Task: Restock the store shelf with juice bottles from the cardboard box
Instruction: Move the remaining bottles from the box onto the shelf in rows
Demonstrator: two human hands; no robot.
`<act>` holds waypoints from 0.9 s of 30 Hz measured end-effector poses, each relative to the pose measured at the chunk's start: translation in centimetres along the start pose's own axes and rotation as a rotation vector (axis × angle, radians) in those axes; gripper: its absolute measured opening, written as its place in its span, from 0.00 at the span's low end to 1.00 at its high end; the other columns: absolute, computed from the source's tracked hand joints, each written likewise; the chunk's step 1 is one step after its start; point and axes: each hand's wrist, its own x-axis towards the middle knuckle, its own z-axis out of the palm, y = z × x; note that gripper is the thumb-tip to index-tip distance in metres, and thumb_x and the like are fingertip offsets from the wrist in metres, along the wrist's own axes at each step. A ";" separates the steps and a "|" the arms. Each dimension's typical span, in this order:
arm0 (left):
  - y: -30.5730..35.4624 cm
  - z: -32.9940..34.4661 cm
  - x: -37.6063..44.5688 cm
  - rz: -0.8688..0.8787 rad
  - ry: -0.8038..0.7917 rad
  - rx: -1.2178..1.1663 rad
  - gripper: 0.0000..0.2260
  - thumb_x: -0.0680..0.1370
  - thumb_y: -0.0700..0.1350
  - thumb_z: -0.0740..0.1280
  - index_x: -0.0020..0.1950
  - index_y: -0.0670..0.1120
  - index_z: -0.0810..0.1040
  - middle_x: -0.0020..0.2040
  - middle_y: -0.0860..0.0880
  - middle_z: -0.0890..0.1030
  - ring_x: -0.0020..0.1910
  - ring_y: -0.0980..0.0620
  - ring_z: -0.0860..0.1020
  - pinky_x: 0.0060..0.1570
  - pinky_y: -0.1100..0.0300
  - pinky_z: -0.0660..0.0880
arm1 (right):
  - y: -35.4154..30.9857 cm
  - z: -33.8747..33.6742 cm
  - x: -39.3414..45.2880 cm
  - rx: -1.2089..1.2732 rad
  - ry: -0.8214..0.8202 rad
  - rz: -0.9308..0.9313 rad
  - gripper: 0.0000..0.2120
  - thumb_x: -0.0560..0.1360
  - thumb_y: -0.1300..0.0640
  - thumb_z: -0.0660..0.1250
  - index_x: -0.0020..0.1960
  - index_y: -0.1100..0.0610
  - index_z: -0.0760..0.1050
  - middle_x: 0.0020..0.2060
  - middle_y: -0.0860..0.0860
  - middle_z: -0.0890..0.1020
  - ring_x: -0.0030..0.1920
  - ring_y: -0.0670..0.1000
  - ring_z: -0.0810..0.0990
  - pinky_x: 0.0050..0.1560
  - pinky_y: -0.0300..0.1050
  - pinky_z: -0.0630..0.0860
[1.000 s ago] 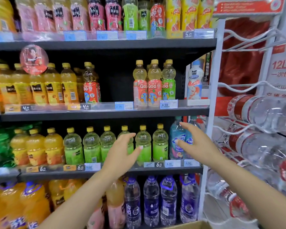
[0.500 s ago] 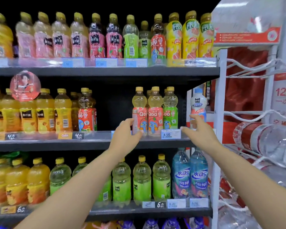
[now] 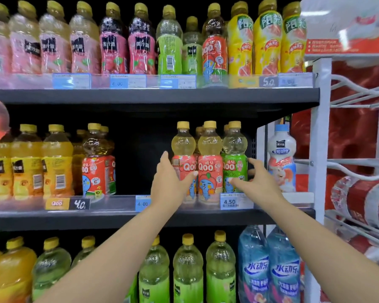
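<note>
Head view: 3 Qoo juice bottles (image 3: pixel 209 162) stand in a row at the middle shelf (image 3: pixel 118 217) front. The left hand (image 3: pixel 170 182) cups the leftmost, fingers straight; the right hand (image 3: pixel 257 181), fingers spread, reaches the green-labelled one. Neither hand grips.

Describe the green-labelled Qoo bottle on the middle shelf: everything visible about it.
The green-labelled Qoo bottle stands upright at the front right of a three-bottle group on the middle shelf, beside a pink-labelled Qoo bottle. It looks like clear plastic with a yellow cap, a rounded neck bulb showing pale liquid, and a green wrap with a blue cartoon figure. The right hand reaches its right side, thumb across the lower label; a firm grip cannot be told.
</note>
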 end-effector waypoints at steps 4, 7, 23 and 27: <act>-1.3 0.2 0.7 0.023 -0.049 -0.034 0.28 0.72 0.54 0.72 0.68 0.50 0.64 0.60 0.52 0.75 0.51 0.56 0.77 0.46 0.59 0.77 | 0.4 0.4 0.4 -0.042 0.024 -0.035 0.36 0.69 0.47 0.74 0.72 0.52 0.61 0.39 0.38 0.70 0.43 0.47 0.75 0.41 0.44 0.71; -2.0 -0.1 1.1 0.056 -0.117 -0.068 0.27 0.73 0.55 0.71 0.68 0.52 0.66 0.59 0.52 0.75 0.52 0.56 0.79 0.50 0.54 0.80 | 0.6 0.3 0.5 -0.046 0.002 -0.054 0.33 0.70 0.48 0.73 0.71 0.51 0.63 0.40 0.39 0.72 0.47 0.48 0.75 0.46 0.46 0.73; -3.6 -5.9 -15.0 0.095 -0.259 0.030 0.28 0.77 0.54 0.65 0.74 0.48 0.63 0.71 0.51 0.67 0.70 0.54 0.67 0.67 0.57 0.65 | 3.7 -2.1 -17.9 -0.096 -0.170 -0.213 0.26 0.72 0.48 0.70 0.69 0.49 0.69 0.63 0.43 0.73 0.62 0.41 0.69 0.60 0.31 0.60; -8.8 -4.6 -25.1 -0.014 -0.419 0.111 0.27 0.78 0.54 0.64 0.74 0.47 0.63 0.71 0.49 0.67 0.68 0.51 0.68 0.67 0.55 0.66 | 10.8 0.2 -28.5 -0.122 -0.356 -0.058 0.26 0.72 0.49 0.71 0.68 0.51 0.71 0.61 0.46 0.74 0.62 0.45 0.72 0.62 0.34 0.64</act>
